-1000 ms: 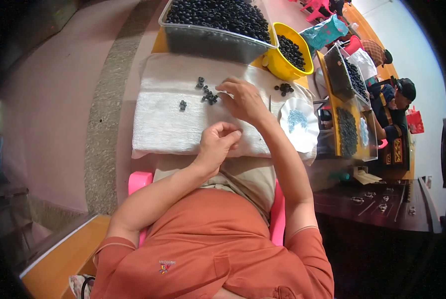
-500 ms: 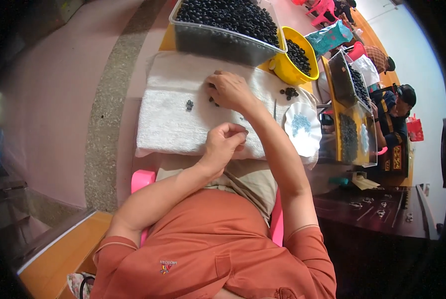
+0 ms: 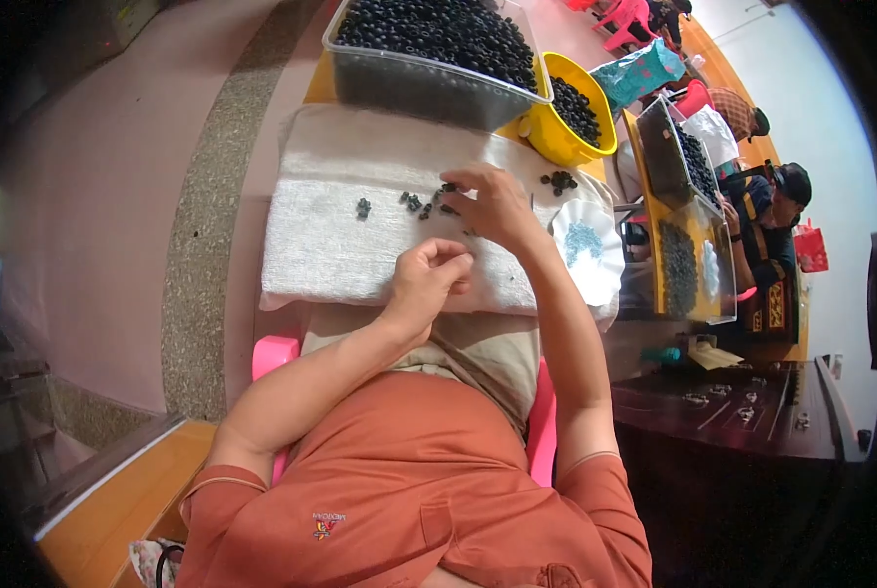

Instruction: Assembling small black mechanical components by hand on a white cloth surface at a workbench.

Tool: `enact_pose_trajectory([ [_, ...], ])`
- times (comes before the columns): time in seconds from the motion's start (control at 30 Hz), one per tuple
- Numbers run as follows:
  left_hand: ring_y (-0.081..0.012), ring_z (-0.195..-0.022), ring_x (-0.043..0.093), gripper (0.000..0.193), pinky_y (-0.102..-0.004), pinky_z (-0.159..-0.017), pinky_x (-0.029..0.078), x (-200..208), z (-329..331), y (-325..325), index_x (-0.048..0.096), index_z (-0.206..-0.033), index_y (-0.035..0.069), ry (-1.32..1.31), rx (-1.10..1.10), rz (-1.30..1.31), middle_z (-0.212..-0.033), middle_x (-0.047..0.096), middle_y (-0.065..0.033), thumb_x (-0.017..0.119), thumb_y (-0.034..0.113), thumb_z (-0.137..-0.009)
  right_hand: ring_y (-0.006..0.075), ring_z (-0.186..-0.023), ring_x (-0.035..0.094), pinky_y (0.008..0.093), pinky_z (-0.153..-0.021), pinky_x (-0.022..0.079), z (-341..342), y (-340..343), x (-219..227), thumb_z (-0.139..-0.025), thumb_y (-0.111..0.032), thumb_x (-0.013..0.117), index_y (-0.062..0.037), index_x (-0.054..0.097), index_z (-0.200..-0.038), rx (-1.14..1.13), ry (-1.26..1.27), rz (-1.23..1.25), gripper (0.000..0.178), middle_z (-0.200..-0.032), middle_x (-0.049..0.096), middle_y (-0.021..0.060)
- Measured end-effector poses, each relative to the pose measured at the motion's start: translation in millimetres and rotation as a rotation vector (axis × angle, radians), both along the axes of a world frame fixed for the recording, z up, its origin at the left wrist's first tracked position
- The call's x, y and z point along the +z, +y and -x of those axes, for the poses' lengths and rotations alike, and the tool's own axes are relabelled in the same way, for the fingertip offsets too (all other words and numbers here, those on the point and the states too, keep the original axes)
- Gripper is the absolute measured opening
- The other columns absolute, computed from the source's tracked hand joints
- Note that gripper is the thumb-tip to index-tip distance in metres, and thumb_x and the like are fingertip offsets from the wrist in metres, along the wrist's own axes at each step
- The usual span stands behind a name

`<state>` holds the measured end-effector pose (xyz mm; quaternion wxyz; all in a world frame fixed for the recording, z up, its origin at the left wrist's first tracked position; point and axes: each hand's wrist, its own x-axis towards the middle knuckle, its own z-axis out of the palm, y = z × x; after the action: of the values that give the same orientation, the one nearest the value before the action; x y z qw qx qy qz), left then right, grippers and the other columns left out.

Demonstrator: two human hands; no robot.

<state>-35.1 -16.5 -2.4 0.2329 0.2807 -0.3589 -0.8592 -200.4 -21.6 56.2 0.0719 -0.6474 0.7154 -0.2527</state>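
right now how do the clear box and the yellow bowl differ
The clear box is larger than the yellow bowl. The box is see-through, the bowl opaque. The box is rectangular, the bowl rounded. In shared use, both are open-topped and hold black beads.

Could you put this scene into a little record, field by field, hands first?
Left hand: curled, over the white cloth's near edge; anything held is too small to tell
Right hand: at loose black pieces; grip unclear
Far side: clear bin and yellow bowl, both holding black pieces
Right side: white dish with pale blue bits
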Motion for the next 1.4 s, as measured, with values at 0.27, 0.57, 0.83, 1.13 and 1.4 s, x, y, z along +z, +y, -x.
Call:
enact_pose_trajectory([
  [0.27, -0.0103, -0.076, 0.061, 0.013, -0.0252, -0.073, 0.052, 3.2, 1.2, -2.1, 0.063, -0.105, 0.004, 0.062, 0.085, -0.045, -0.094, 0.067, -0.0040, 0.064, 0.012, -0.094, 0.0205, -0.081, 0.070, 0.0294, -0.071, 0.054, -2.7, 40.3, -5.7, -0.076, -0.003, 0.077, 0.0027, 0.069, -0.102, -0.022, -0.252, 0.105, 0.028, -0.093, 0.071, 0.0138],
  [0.57, -0.0109, -0.080, 0.061, 0.016, -0.0259, -0.077, 0.053, 7.7, -3.2, -9.4, 0.063, -0.107, 0.005, 0.099, 0.049, -0.114, -0.097, 0.067, -0.0040, 0.062, 0.016, -0.096, 0.0251, -0.078, 0.068, 0.0332, -0.069, 0.054, -19.8, 62.5, -11.1, -0.075, -0.003, 0.076, -0.0009, 0.069, -0.095, 0.080, -0.287, 0.201, 0.021, -0.086, 0.068, 0.0134],
  [0.83, -0.0114, -0.080, 0.063, 0.014, -0.0251, -0.074, 0.054, 4.6, -3.1, -10.7, 0.065, -0.106, 0.003, 0.086, -0.024, -0.099, -0.094, 0.067, -0.0037, 0.064, 0.012, -0.094, 0.0232, -0.082, 0.070, 0.0309, -0.072, 0.056, -22.1, 71.4, 6.5, -0.075, 0.001, 0.076, 0.0002, 0.067, -0.096, 0.048, -0.142, 0.044, 0.023, -0.090, 0.068, 0.0126],
  [1.13, -0.0120, -0.077, 0.061, 0.009, -0.0267, -0.073, 0.054, 8.3, -4.5, -11.4, 0.065, -0.095, 0.005, 0.102, -0.072, -0.230, -0.087, 0.065, -0.0026, 0.068, 0.013, -0.092, 0.0176, -0.083, 0.067, 0.0293, -0.072, 0.054, -13.1, 75.2, 18.1, -0.080, 0.004, 0.072, 0.0031, 0.068, -0.098, 0.095, -0.504, -0.087, 0.018, -0.091, 0.067, 0.0115],
  [1.4, -0.0114, -0.080, 0.063, 0.008, -0.0274, -0.076, 0.057, 2.2, -3.0, -12.1, 0.062, -0.099, 0.004, 0.140, -0.129, -0.170, -0.090, 0.065, -0.0028, 0.063, 0.011, -0.095, 0.0149, -0.089, 0.066, 0.0270, -0.076, 0.054, -7.1, 79.2, 22.7, -0.082, 0.002, 0.074, 0.0044, 0.068, -0.102, 0.083, -0.521, -0.184, 0.020, -0.094, 0.067, 0.0100],
])
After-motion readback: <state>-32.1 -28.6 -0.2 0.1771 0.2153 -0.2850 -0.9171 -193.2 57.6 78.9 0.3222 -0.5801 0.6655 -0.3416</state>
